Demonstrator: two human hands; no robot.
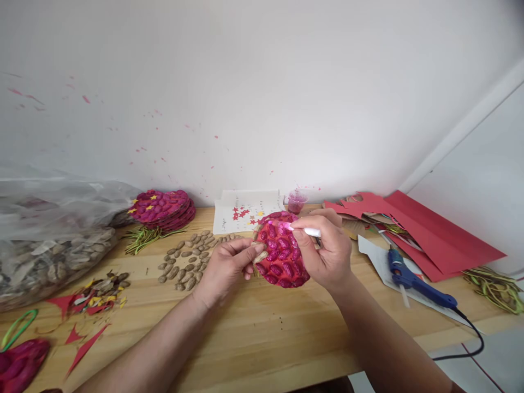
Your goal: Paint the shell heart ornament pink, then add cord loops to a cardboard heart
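My left hand (227, 270) pinches the left edge of a red disc (282, 262) covered with peanut shells. Most of the shells on it are glossy magenta; a couple by my left thumb are bare tan. In my right hand (329, 251) is a paintbrush with a white handle (312, 232), its pink tip against the upper part of the disc. Loose peanuts (188, 265) lie on the table left of my left hand. Beyond the disc stands a clear cup of magenta paint (296, 202), beside a paper sheet (229, 199) with small red and yellow stars.
At left are a stack of magenta discs (164, 210), a plastic bag of peanuts (53, 262) and paper scraps (88, 346). A blue glue gun (421, 286) with a cord and red paper sheets (442, 234) lie at right. A white wall (262, 98) rises behind the table.
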